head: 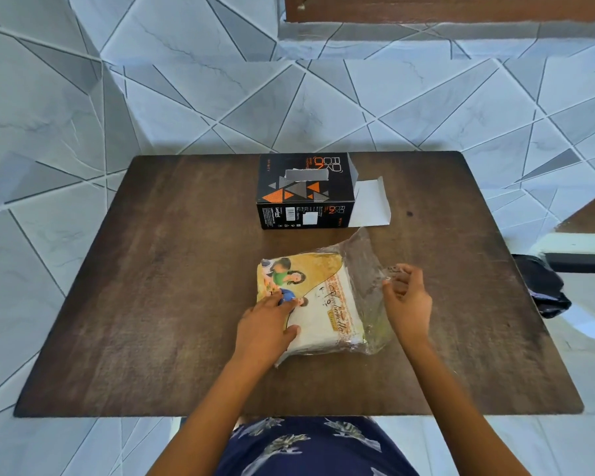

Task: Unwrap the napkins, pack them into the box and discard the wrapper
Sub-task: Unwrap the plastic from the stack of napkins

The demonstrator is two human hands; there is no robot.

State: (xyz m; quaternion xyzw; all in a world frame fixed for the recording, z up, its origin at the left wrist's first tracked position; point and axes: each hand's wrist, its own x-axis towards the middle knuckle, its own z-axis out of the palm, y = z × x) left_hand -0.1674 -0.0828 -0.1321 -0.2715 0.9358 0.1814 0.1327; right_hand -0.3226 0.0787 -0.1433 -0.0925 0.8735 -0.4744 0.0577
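Napkin pack (310, 304) lies mid-surface (152, 304), just in front of the black box (303, 190), whose right flap is open. My left hand (268, 328) presses flat on the pack; my right hand (407, 300) pinches the clear wrapper (364, 269).

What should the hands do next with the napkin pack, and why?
Probably pull the clear wrapper further off to the right with the right hand, which already pinches its loose end, while the left hand presses the napkin pack down. The napkins look still mostly covered, and the black box lies with its flap open, waiting.
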